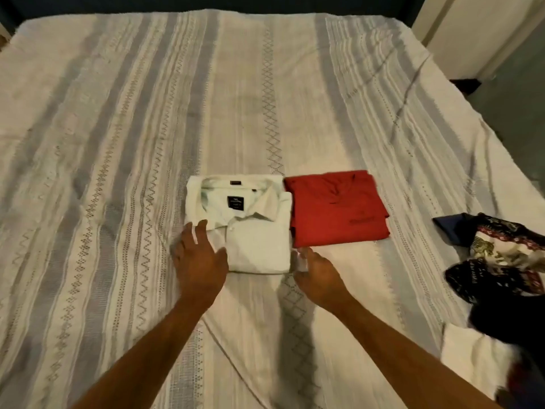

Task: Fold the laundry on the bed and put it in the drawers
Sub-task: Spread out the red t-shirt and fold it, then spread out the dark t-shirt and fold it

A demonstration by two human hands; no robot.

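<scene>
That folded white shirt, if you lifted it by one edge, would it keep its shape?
Probably not. The white shirt is thin cloth folded in layers, so it would likely sag and unfold; the collar looks the stiffest part. It seems light. The left hand and right hand sit at opposite sides, suggesting support from both.

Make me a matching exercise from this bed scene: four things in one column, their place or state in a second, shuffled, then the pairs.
Column 1:
1. white shirt
2. red shirt
3. patterned dark clothes
4. left hand

Column 2:
A. unfolded heap at the bed's right edge
B. folded, collar and label showing
C. open, resting on the white shirt's near left corner
D. folded, right of the white shirt

Pairs: 1-B, 2-D, 3-A, 4-C
</scene>
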